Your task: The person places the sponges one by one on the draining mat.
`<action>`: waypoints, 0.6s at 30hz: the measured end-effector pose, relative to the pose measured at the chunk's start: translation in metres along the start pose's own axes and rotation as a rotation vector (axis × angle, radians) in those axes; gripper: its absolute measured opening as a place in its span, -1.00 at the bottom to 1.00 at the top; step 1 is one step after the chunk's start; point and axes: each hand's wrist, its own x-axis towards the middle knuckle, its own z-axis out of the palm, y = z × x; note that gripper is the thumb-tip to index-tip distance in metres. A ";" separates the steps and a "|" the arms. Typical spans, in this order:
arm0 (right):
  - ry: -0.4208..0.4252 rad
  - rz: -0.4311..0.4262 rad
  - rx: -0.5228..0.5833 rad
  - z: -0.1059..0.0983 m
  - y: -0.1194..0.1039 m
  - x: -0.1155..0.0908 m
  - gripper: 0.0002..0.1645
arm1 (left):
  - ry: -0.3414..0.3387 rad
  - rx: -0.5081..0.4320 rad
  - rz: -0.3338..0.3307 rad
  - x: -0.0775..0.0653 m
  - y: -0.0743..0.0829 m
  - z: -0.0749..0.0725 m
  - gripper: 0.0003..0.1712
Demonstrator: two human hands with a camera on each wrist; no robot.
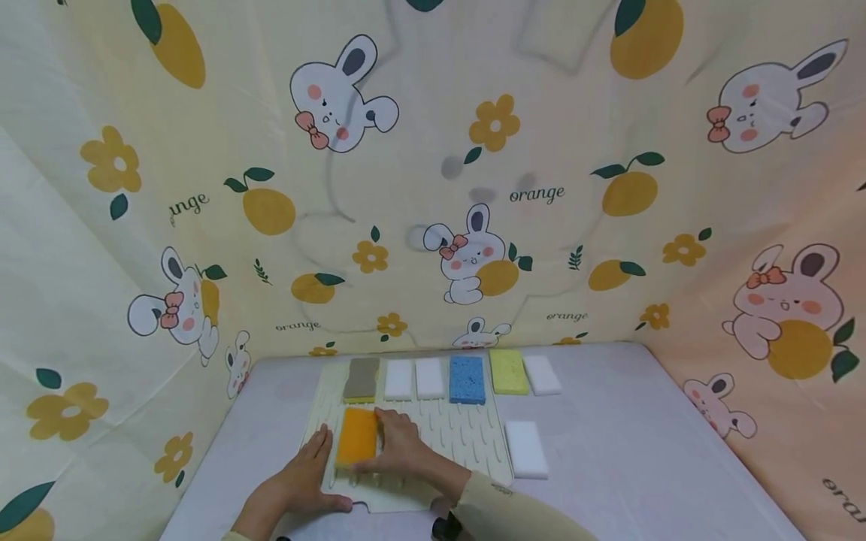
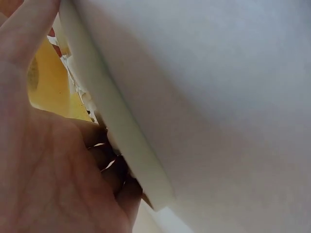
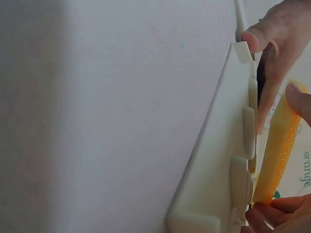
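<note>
An orange sponge (image 1: 356, 436) lies on the left part of a cream ridged mat (image 1: 460, 436). My right hand (image 1: 395, 442) grips this sponge from its right side, fingers at the far end and thumb at the near end. In the right wrist view the sponge (image 3: 279, 151) shows edge-on, pinched above the mat (image 3: 218, 160). My left hand (image 1: 313, 460) rests flat on the mat's left front corner, fingers straight, just left of the sponge. The left wrist view shows the palm (image 2: 48, 170) against the mat edge (image 2: 112, 111), with the sponge (image 2: 48, 90) behind it.
Along the mat's far edge lie a grey sponge (image 1: 361, 378), two white ones (image 1: 398, 379) (image 1: 429, 377) and a blue one (image 1: 467, 379). On the table beyond are a yellow-green sponge (image 1: 508, 371) and two white sponges (image 1: 542, 374) (image 1: 526, 448). Printed cloth walls enclose the table.
</note>
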 end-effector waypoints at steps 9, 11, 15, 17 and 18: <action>0.006 -0.009 -0.098 0.005 -0.004 0.005 0.42 | -0.007 0.005 -0.015 -0.001 0.004 -0.004 0.63; 0.007 -0.006 -0.119 0.007 -0.004 0.006 0.43 | -0.010 0.005 -0.021 -0.001 0.005 -0.004 0.63; 0.016 -0.014 -0.139 0.009 -0.003 0.006 0.46 | -0.012 0.005 -0.024 -0.001 0.005 -0.004 0.63; 0.017 -0.016 -0.144 0.010 -0.002 0.006 0.47 | -0.013 0.006 -0.022 0.000 0.005 -0.003 0.64; 0.017 -0.017 -0.147 0.010 -0.002 0.006 0.48 | -0.013 0.004 -0.021 0.000 0.005 -0.003 0.64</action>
